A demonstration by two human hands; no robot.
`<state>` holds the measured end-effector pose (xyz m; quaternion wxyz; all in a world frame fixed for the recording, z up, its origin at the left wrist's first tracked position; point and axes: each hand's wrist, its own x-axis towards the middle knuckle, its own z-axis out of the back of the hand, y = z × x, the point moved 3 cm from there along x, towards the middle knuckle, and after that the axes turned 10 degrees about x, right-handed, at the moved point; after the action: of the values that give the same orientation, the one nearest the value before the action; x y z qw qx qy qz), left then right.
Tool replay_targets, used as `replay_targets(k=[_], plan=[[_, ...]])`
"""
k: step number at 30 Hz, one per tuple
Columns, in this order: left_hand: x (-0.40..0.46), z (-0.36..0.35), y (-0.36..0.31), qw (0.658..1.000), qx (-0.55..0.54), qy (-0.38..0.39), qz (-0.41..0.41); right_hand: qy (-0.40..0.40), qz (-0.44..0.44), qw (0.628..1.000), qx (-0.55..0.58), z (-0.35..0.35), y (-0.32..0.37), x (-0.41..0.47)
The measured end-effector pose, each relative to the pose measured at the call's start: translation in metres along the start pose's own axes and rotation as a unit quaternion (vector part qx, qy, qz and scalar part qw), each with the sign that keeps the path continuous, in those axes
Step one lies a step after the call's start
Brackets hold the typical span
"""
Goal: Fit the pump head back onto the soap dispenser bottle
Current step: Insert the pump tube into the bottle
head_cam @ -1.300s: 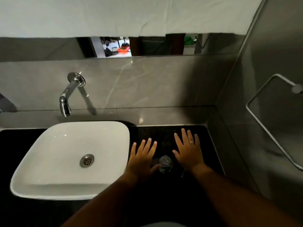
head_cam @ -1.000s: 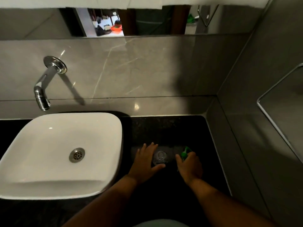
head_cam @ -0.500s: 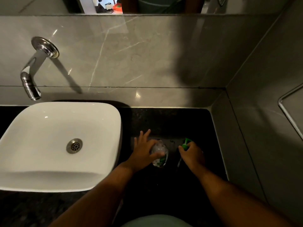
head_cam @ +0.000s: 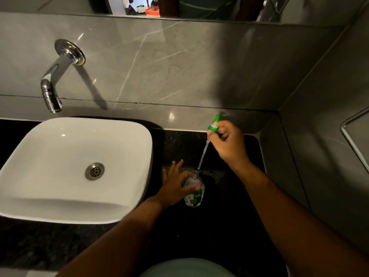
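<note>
A clear soap bottle with a green-and-white label stands on the black counter, right of the basin. My left hand grips its side, thumb across the front. My right hand holds the green pump head up above the counter, tilted. Its thin clear dip tube slants down to the left, and its lower tip sits just above the bottle's open neck.
A white square basin with a metal drain fills the left. A chrome wall tap juts out above it. Grey tiled walls close the back and right, and a metal towel rail hangs on the right wall.
My right hand has lifted the pump head off the counter and swung its tube over the bottle's neck. My left hand keeps its hold on the bottle.
</note>
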<state>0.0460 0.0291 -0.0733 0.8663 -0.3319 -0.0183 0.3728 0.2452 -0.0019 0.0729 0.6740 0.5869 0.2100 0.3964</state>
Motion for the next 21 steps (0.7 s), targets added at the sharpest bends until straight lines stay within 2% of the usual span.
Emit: replay_targets(k=[6, 10, 12, 16, 19, 21], plan=[[-0.002, 0.0, -0.003, 1.0, 0.017, -0.006, -0.014, 0.053, -0.055, 0.994, -0.082, -0.017, -0.034, -0.041], [-0.006, 0.004, -0.007, 1.0, 0.02, -0.011, -0.015, 0.138, -0.08, 0.979, -0.128, -0.025, -0.052, -0.072], [-0.008, 0.005, -0.013, 0.999, 0.023, -0.008, -0.022, 0.149, -0.11, 0.976, -0.112, -0.029, -0.061, -0.09], [-0.013, 0.005, -0.019, 0.999, 0.026, -0.01, -0.026, 0.09, -0.152, 0.982, -0.068, -0.03, -0.069, -0.098], [-0.015, 0.006, -0.018, 1.0, 0.012, -0.01, -0.015, 0.113, -0.175, 0.976, -0.06, -0.027, -0.072, -0.091], [-0.016, 0.006, -0.018, 1.0, 0.017, -0.012, -0.009, 0.125, -0.202, 0.971, 0.015, -0.026, -0.075, -0.092]])
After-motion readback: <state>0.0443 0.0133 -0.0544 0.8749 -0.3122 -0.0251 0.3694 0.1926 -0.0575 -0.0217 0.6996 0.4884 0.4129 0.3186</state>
